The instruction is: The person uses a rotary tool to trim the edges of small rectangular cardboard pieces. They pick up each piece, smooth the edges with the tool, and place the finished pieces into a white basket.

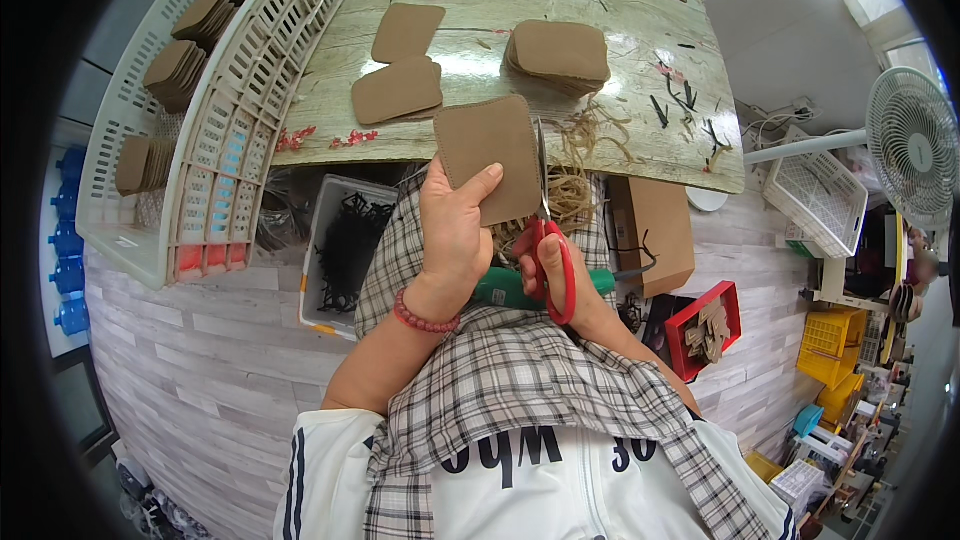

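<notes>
My left hand [455,215] is closed on a tan stitched leather-like patch [487,145] with rounded corners, thumb on its face. My right hand [570,275] has its fingers in the red handles of a pair of scissors [561,270]. Their blades point away from me along the patch's right edge and look nearly together. Across my lap, by the right hand, lies a green tool [505,288] with a dark cord; the hand partly hides it. Beyond my hands, a stack of similar patches [560,52] and some loose patches [398,90] rest on the table.
A tall white crate [240,130] with stacked patches stands at the left. Thread scraps [590,135] hang over the table [480,15] edge. Below are a bin of black scraps [350,260], a cardboard box [655,240] and a red box [705,330]. A fan [910,145] stands right.
</notes>
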Available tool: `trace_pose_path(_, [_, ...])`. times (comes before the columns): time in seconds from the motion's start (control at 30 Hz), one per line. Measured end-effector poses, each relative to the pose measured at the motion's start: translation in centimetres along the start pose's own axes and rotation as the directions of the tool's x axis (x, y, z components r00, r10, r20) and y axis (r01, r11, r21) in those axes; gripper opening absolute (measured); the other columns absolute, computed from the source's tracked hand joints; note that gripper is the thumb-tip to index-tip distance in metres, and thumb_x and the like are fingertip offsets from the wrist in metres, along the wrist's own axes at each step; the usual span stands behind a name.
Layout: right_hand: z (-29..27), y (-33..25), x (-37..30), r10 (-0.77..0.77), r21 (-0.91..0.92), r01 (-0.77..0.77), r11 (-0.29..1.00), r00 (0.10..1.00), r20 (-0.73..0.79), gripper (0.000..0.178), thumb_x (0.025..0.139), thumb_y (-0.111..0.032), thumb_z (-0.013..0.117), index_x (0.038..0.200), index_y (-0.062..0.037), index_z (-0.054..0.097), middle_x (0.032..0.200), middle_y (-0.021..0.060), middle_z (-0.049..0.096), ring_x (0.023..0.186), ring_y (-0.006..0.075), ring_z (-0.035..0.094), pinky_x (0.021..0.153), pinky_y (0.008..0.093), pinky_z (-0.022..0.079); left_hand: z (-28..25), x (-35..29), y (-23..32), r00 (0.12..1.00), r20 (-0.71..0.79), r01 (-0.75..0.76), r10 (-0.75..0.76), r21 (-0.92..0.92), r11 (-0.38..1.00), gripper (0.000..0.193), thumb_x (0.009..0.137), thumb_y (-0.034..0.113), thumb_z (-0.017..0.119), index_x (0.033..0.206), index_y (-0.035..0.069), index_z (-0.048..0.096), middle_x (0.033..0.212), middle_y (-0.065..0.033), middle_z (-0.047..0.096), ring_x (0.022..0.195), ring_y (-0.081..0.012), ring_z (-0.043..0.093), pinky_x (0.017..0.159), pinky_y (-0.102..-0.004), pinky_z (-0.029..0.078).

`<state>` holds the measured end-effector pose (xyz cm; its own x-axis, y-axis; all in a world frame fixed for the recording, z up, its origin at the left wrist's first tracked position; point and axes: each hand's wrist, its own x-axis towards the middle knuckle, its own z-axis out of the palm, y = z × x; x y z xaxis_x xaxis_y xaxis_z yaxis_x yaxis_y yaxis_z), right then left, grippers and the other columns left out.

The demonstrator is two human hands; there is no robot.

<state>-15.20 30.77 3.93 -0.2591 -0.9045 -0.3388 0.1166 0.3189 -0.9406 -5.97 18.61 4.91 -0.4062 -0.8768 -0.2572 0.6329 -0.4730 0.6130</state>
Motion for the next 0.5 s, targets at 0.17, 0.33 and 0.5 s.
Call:
trace_pose_path(0.17, [-0.1, 0.2, 0.1, 0.013, 0.052, -0.012, 0.999, 1.0, -0.021, 0.063, 0.094, -0.064, 0.041, 0.091, -0.0022, 0.055, 0.063, -0.0009, 0.046, 0.052, 0.0067, 0.046, 0.048, 0.021, 0.038, 0.1, 0.0, 0.0, 1.0, -0.003, 0.007, -0.007, 0.009, 1.0, 0.034, 0.086, -0.01, 0.057, 0.118, 0.001, 0.052, 0.112, -0.0104, 0.063, 0.099, -0.019, 0.063, 0.088, -0.0327, 0.053])
trace_pose_path(0.33, [0.2, 0.5, 0.3, 0.029, 0.126, -0.02, 0.992, 0.997, -0.069, 0.054, 0.095, -0.056, 0.047, 0.083, -0.0045, 0.055, 0.054, -0.0018, 0.045, 0.041, 0.0063, 0.043, 0.038, 0.0201, 0.033, -0.4, 0.4, -0.3, 1.0, -0.003, 0.012, -0.012, 0.019, 1.0, 0.033, 0.087, -0.009, 0.058, 0.117, 0.001, 0.052, 0.112, -0.0115, 0.063, 0.098, -0.0208, 0.064, 0.087, -0.0341, 0.055])
trace_pose_path(0.5, [-4.3, -0.4, 1.6, 0.115, 0.261, -0.042, 0.964, 0.955, -0.272, 0.032, 0.094, -0.038, 0.059, 0.091, -0.0063, 0.062, 0.065, 0.0022, 0.057, 0.05, 0.0067, 0.05, 0.044, 0.0226, 0.04, -2.7, 2.6, 1.6, 1.0, -0.012, 0.03, -0.029, 0.131, 0.991, 0.036, 0.088, -0.006, 0.057, 0.123, 0.001, 0.052, 0.115, -0.0087, 0.062, 0.105, -0.0201, 0.061, 0.093, -0.0347, 0.049])
